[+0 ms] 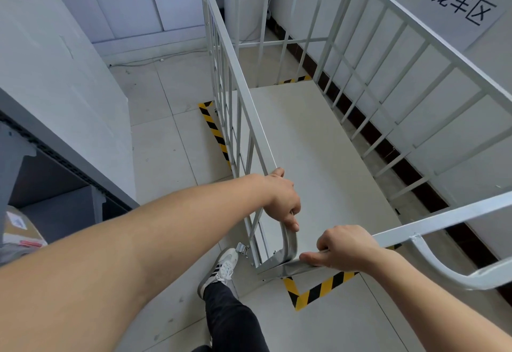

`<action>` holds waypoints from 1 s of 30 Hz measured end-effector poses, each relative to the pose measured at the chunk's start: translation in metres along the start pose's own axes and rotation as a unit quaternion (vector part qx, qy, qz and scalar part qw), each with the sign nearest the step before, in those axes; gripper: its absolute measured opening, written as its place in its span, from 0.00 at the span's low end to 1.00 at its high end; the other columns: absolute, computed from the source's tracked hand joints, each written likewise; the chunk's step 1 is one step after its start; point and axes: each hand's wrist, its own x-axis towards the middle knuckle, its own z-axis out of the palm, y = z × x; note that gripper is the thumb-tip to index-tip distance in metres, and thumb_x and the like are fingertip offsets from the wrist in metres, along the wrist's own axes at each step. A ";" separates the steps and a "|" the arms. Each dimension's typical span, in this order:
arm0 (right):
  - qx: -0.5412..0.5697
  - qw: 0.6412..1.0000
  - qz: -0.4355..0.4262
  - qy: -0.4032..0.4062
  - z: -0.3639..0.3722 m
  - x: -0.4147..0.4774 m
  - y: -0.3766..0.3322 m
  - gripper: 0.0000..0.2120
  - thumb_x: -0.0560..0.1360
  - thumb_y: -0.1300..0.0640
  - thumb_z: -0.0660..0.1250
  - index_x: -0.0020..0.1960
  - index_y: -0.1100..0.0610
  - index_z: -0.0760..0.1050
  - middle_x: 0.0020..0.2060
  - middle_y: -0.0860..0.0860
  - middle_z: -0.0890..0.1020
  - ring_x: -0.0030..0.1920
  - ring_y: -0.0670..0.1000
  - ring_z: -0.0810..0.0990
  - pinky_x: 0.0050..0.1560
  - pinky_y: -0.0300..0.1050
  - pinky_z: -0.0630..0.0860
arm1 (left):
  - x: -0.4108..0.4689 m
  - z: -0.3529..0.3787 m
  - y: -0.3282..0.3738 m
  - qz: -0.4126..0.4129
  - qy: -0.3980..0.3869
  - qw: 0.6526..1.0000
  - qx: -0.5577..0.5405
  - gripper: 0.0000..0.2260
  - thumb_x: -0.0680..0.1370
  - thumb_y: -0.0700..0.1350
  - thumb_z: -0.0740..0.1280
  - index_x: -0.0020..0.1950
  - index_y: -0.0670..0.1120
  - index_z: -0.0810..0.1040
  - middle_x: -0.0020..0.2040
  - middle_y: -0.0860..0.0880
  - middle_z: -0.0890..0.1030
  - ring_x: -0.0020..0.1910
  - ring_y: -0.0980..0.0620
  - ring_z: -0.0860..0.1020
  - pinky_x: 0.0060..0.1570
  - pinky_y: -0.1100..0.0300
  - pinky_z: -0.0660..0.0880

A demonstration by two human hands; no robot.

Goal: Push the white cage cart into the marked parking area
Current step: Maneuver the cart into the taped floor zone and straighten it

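left grip [279,199], right grip [346,246] clenched.

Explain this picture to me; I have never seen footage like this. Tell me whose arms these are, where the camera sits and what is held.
There is no machine here: a person wears one wide-angle camera on the head, looking forward and down, so the arms are their own. The left hand grips the rounded near end of a side rail of the white metal cage cart; the right hand grips another of its rails. Yellow-and-black striped floor tape marks corners of a parking area on the tiled floor beside the cart's base. A paper sign hangs on the wall to the right.
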 end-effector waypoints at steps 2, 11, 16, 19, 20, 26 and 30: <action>0.000 1.000 0.000 -0.001 -0.001 0.000 -0.001 0.38 0.54 0.20 0.37 0.28 0.55 0.62 0.24 0.50 0.65 0.26 0.50 0.62 0.29 0.46 0.60 | 0.000 0.000 0.000 0.000 -0.003 1.000 0.000 0.18 0.77 0.65 0.55 0.41 0.53 0.71 0.44 0.52 0.78 0.55 0.49 0.69 0.63 0.45 0.55; -0.008 1.000 0.012 -0.004 -0.001 -0.001 -0.001 0.33 0.67 0.24 0.50 0.27 0.54 0.61 0.23 0.50 0.65 0.26 0.50 0.62 0.28 0.45 0.59 | 0.000 0.000 0.001 -0.001 -0.007 1.000 -0.002 0.18 0.77 0.65 0.55 0.41 0.53 0.71 0.45 0.52 0.78 0.55 0.49 0.69 0.63 0.45 0.53; -0.008 1.000 0.012 0.001 0.000 -0.001 0.000 0.34 0.65 0.23 0.48 0.27 0.54 0.62 0.23 0.49 0.65 0.26 0.49 0.62 0.28 0.44 0.59 | 0.000 0.001 0.001 -0.008 -0.007 1.000 -0.001 0.18 0.77 0.66 0.55 0.41 0.53 0.71 0.45 0.52 0.77 0.55 0.48 0.68 0.62 0.45 0.54; -0.010 1.000 0.016 0.008 0.001 0.000 0.001 0.33 0.68 0.25 0.51 0.27 0.54 0.63 0.23 0.49 0.66 0.26 0.49 0.62 0.28 0.44 0.60 | 0.000 0.001 0.001 -0.011 -0.009 1.000 -0.005 0.18 0.77 0.66 0.55 0.40 0.53 0.71 0.44 0.52 0.76 0.53 0.49 0.67 0.63 0.45 0.54; -0.010 1.000 0.014 0.009 0.002 0.000 0.001 0.33 0.67 0.24 0.50 0.27 0.54 0.63 0.23 0.49 0.66 0.26 0.49 0.62 0.28 0.44 0.60 | 0.000 0.001 0.001 -0.012 -0.009 1.000 -0.006 0.18 0.77 0.65 0.55 0.40 0.53 0.71 0.43 0.52 0.76 0.53 0.49 0.67 0.63 0.45 0.54; 0.001 1.000 0.001 0.015 0.003 0.000 0.001 0.36 0.57 0.21 0.41 0.27 0.54 0.63 0.23 0.49 0.66 0.25 0.48 0.62 0.27 0.44 0.60 | 0.000 -0.001 0.003 -0.015 -0.009 1.000 0.002 0.18 0.77 0.65 0.55 0.42 0.52 0.72 0.45 0.52 0.78 0.54 0.48 0.68 0.64 0.45 0.55; 0.006 1.000 -0.001 0.014 0.003 0.001 0.003 0.37 0.57 0.20 0.41 0.27 0.54 0.62 0.23 0.49 0.65 0.25 0.49 0.62 0.27 0.44 0.59 | 0.000 -0.001 0.002 -0.014 -0.008 1.000 -0.002 0.18 0.77 0.66 0.54 0.42 0.53 0.72 0.45 0.52 0.78 0.53 0.49 0.67 0.64 0.45 0.54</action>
